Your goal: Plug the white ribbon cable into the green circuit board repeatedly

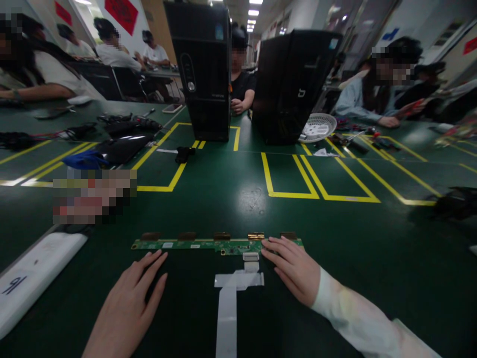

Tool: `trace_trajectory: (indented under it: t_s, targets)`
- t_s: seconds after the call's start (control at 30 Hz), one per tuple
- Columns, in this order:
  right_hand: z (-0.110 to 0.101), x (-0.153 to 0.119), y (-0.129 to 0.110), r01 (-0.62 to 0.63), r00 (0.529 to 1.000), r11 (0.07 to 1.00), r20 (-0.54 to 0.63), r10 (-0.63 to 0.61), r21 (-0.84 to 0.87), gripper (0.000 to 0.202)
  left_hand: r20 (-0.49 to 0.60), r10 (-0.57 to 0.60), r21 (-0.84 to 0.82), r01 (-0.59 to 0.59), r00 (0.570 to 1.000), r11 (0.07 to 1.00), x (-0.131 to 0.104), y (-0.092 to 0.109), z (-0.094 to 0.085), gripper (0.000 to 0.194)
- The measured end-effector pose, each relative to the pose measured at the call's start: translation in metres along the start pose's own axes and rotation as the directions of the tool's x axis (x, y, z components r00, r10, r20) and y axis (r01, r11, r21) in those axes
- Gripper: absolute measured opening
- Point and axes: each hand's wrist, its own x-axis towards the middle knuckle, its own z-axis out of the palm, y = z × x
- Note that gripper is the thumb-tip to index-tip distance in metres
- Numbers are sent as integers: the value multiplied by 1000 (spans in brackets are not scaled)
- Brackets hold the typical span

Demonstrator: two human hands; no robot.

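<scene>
A long, narrow green circuit board (201, 244) lies flat on the dark green table in front of me, with several copper-coloured film tabs along its far edge. From a connector on its near side, a white flat ribbon cable (226, 318) runs toward me, folded across itself close to the board. My right hand (292, 266) rests with fingers stretched over the board's right end, touching it. My left hand (130, 298) holds nothing; its fingers are spread, their tips just short of the board's left part.
Two black computer towers (204, 74) (294, 84) stand at the back, with a person behind them. A white plastic basket (318, 127) is beside the right tower. At left lie a white long device (37, 278), cables and a blue cloth (86, 160). Yellow tape (294, 195) marks the table.
</scene>
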Motion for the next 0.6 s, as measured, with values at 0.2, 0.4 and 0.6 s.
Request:
trace_trajectory:
  t_s: [0.2,0.4,0.6]
  targets:
    - [-2,13,-21,78,994,995,73,-82,64,51,-59,53,-20,-54,997,998,6,2,0,51]
    - [1,18,-30,30,989,999,143,-36,42,55,-97,63,-25,-66,993,998,12,8,-5,50]
    - [3,13,-22,18,994,1000,110,-16,-16,46,-96,64,-17,-66,993,998,14,12,-7,52]
